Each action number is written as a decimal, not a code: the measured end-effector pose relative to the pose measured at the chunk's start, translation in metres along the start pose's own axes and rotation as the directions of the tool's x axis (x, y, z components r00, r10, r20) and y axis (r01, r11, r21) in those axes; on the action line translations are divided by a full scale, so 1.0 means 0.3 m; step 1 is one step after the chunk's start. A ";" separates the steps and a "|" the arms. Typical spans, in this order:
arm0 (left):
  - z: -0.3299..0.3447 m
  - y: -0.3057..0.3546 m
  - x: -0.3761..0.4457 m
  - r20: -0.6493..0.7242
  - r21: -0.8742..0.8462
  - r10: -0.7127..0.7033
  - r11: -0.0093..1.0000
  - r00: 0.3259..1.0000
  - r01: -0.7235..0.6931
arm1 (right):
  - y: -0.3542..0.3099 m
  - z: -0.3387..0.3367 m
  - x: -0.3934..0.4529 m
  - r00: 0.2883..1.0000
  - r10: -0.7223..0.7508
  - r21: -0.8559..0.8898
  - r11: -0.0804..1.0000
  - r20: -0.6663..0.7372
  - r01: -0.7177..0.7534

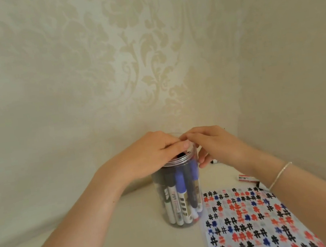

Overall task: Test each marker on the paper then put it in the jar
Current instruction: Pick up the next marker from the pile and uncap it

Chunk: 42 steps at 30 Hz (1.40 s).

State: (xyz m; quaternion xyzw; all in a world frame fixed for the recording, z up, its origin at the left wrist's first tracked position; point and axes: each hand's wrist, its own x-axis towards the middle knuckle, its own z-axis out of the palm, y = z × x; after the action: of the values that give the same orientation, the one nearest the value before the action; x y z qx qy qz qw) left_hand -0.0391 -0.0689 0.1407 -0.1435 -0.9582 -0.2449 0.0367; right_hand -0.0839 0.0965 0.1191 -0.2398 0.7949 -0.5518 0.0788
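Note:
A clear plastic jar (182,204) stands on the table, filled with several upright markers with black, blue and red caps. My left hand (152,156) lies over the jar's threaded mouth and grips its rim, thumb pointing right. My right hand (211,143) meets it from the right, fingers bent over the rim and touching the left fingers, thumb beside the jar wall. Whether it pinches anything is hidden. The paper (251,222), covered with black, red and blue hash marks, lies at the lower right.
Behind my right hand a marker tip (214,161) shows on the table, and a red marker (247,179) lies by my wrist above the paper. Patterned wallpaper closes the corner close behind the jar. A bracelet sits on my right wrist.

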 end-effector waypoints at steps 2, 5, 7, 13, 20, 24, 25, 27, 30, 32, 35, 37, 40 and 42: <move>-0.013 0.015 0.006 0.044 0.004 -0.021 1.000 0.999 0.020 | 0.031 -0.005 -0.006 0.999 -0.011 0.185 0.983 -0.051 0.020; -0.039 0.020 0.036 0.088 -0.037 -0.088 0.995 0.992 0.092 | 0.132 -0.043 0.013 0.960 0.086 0.291 0.957 -0.266 -0.005; -0.037 0.022 0.063 0.142 0.055 -0.118 0.992 0.983 0.111 | 0.243 -0.092 0.023 0.906 0.065 -0.118 0.985 -0.417 -0.126; -0.028 0.045 0.098 0.284 0.146 -0.241 0.967 0.928 0.207 | 0.489 -0.141 -0.038 0.950 0.230 -0.872 0.394 -0.210 -0.289; -0.024 0.087 0.081 -0.300 -0.166 -0.126 0.983 0.946 0.079 | 0.466 -0.167 -0.028 0.963 -0.112 -0.756 0.644 -0.245 -0.117; 0.049 0.201 0.048 -0.526 -0.228 0.046 0.954 0.849 -0.193 | 0.290 -0.167 -0.039 0.839 -0.121 -0.063 0.993 -0.530 0.104; 0.083 0.227 0.044 -0.473 -0.171 0.070 0.970 0.878 -0.170 | 0.249 -0.164 -0.042 0.812 -0.079 0.084 0.984 -0.578 0.156; 0.165 0.257 0.053 -0.258 -0.002 0.048 0.999 0.965 -0.050 | 0.188 -0.159 -0.052 0.797 0.001 0.301 0.926 -0.604 0.227; 0.271 0.245 0.092 -0.031 0.075 -0.066 0.995 0.997 0.068 | 0.147 -0.145 -0.076 0.813 0.095 0.475 0.848 -0.574 0.237; 0.310 0.221 0.122 -0.026 -0.045 -0.091 0.995 0.995 0.090 | 0.139 -0.136 -0.092 0.820 0.127 0.530 0.815 -0.557 0.233; 0.343 0.194 0.146 0.039 -0.455 -0.109 0.883 0.993 0.115 | 0.145 -0.144 -0.104 0.829 0.160 0.550 0.812 -0.536 0.198; 0.347 0.185 0.136 0.030 -0.480 -0.043 0.876 0.999 0.053 | 0.154 -0.161 -0.112 0.861 0.165 0.487 0.867 -0.481 0.106; 0.342 0.190 0.110 0.035 -0.421 0.057 0.906 0.998 -0.037 | 0.168 -0.170 -0.122 0.937 0.144 0.401 0.916 -0.318 -0.005; 0.335 0.206 0.092 0.047 -0.478 0.093 0.876 0.995 -0.060 | 0.170 -0.173 -0.130 0.963 0.130 0.394 0.919 -0.237 -0.027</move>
State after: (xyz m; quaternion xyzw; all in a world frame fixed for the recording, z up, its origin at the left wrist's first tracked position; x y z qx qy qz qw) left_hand -0.0475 0.0384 0.0847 -0.1942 -0.8629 -0.4660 -0.0229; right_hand -0.0851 0.1726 0.0868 -0.1133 0.6827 -0.7206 0.0425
